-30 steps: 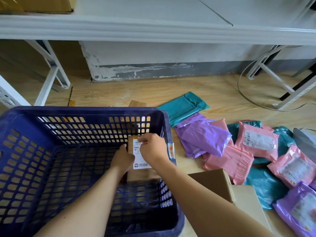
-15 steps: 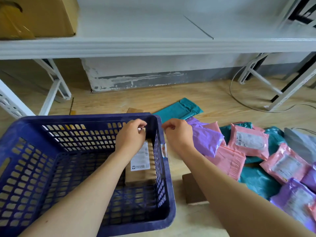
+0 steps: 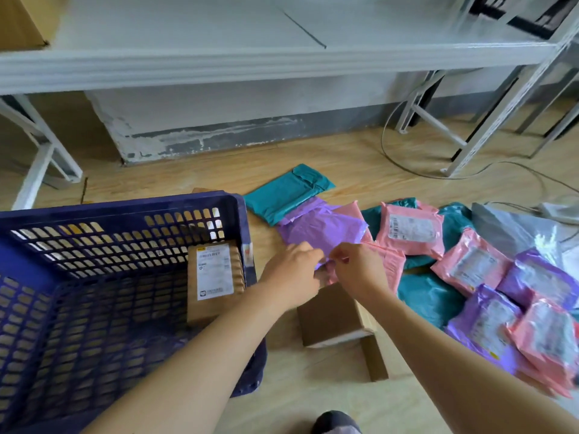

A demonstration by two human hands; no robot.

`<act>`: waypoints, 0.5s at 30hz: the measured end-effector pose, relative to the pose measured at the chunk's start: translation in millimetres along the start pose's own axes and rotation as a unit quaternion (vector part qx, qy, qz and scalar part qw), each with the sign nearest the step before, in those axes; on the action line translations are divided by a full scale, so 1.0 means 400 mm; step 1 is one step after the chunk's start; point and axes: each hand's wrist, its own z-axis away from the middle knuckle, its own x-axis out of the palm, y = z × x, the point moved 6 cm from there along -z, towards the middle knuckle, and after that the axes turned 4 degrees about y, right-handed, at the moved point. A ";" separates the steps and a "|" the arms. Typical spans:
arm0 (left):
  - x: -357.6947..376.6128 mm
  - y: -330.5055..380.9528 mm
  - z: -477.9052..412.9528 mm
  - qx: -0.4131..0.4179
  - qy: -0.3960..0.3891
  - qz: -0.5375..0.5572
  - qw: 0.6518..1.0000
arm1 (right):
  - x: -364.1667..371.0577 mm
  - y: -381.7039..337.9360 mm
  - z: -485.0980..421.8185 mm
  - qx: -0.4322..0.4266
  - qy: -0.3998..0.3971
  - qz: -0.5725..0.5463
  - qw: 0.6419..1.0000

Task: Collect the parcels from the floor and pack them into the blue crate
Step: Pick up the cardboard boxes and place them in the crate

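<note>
The blue crate [image 3: 103, 211] stands on the floor at the left. Inside it a brown cardboard parcel [image 3: 216, 277] with a white label leans against the right wall. To the right of the crate lies a purple mailer bag [image 3: 319, 228] on the floor. My left hand [image 3: 291, 277] and my right hand [image 3: 357, 270] both pinch its near edge. Under my hands sits a brown cardboard box [image 3: 332, 317]. Several pink, teal and purple mailer bags are spread further right, among them a pink one [image 3: 410, 230] and a teal one [image 3: 286, 189].
A white metal shelf [image 3: 250, 57] runs across the top, with its legs [image 3: 40, 164] at the left and its frame [image 3: 488, 130] at the right. A grey cable [image 3: 407, 164] loops on the wooden floor. A grey bag [image 3: 513, 230] lies at the far right.
Both hands left the cardboard parcel in the crate, moved right over the crate wall and took hold of the purple mailer bag. The view shifted to the right.
</note>
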 end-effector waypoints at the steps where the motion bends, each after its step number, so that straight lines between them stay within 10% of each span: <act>1: 0.030 0.013 -0.005 0.003 -0.030 -0.025 0.999 | 0.009 0.027 0.006 0.000 -0.009 0.008 1.000; 15: 0.207 -0.037 -0.044 -0.061 -0.145 -0.082 0.984 | 0.184 0.226 0.008 -0.158 -0.237 0.370 0.884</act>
